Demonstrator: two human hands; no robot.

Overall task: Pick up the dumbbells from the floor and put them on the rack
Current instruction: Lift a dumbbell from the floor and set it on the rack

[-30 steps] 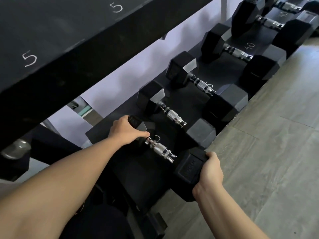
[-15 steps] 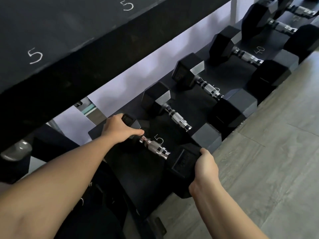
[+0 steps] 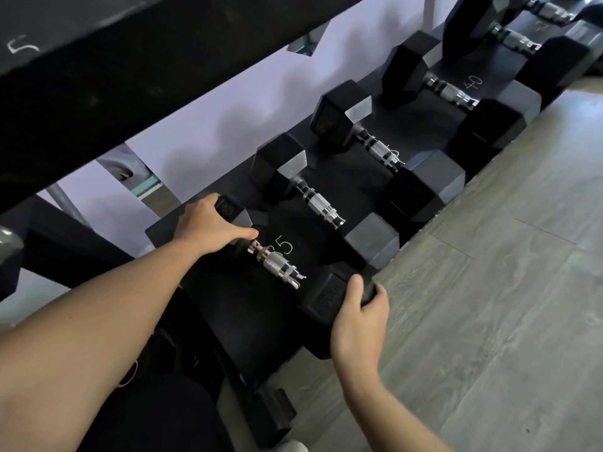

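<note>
A black hex dumbbell with a chrome handle [image 3: 277, 265] lies across the left end of the lower rack shelf [image 3: 235, 308], beside a chalked "5". My left hand [image 3: 208, 228] wraps over its far head. My right hand [image 3: 357, 316] grips its near head at the shelf's front edge. Both palms hide part of each head. The handle between my hands is bare.
Several larger hex dumbbells [image 3: 319, 203] sit in a row to the right on the same shelf, one slot marked "40". The black upper shelf [image 3: 130, 60] overhangs close above. Grey wood-look floor [image 3: 489, 305] lies to the right. A rack foot [image 3: 274, 415] juts out below.
Both hands have slid the dumbbell slightly further back and left on the shelf; the chalked "5" beside its handle shows more fully now.
</note>
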